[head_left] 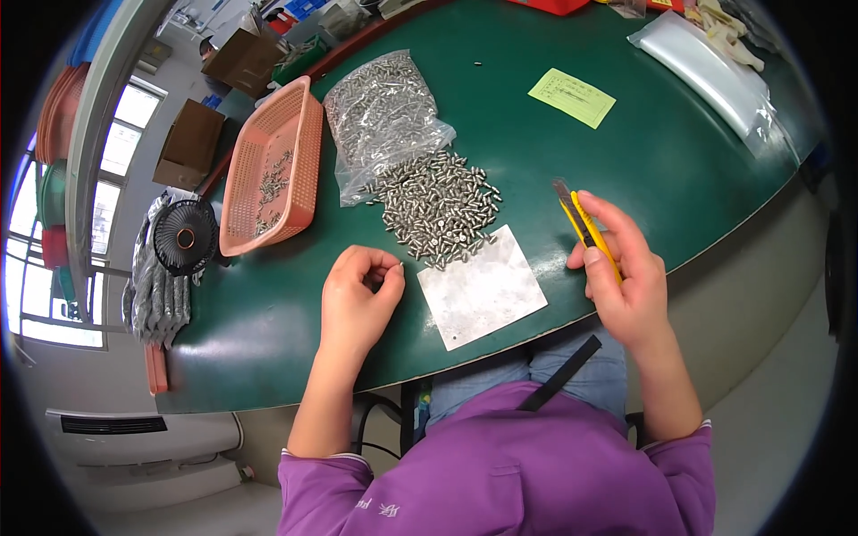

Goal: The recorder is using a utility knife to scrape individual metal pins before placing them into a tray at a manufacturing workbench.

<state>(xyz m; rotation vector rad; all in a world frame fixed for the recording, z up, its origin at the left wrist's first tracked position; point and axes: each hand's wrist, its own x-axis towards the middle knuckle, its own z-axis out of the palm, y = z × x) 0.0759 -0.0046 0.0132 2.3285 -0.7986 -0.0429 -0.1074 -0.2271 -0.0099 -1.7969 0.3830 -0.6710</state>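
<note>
In my right hand point(630, 286) is a yellow utility knife point(593, 234), held up over the table's right part with its blade out and pointing away from me. My left hand point(359, 299) is closed in a pinch just left of a white paper sheet point(483, 290); a tiny pale tip shows at the fingertips, too small to name. Beyond the sheet lies a loose heap of small metal pins point(438, 210), a few of them resting on its far edge. The heap spreads from a clear plastic bag point(380, 107) full of the same pins.
A pink perforated basket point(307, 170) with some pins inside stands left of the bag. Further left are a black fan point(185, 238) and grey bundled packets point(156, 299). A yellow-green slip point(572, 97) and clear plastic bags point(706, 76) lie on the green table point(500, 161).
</note>
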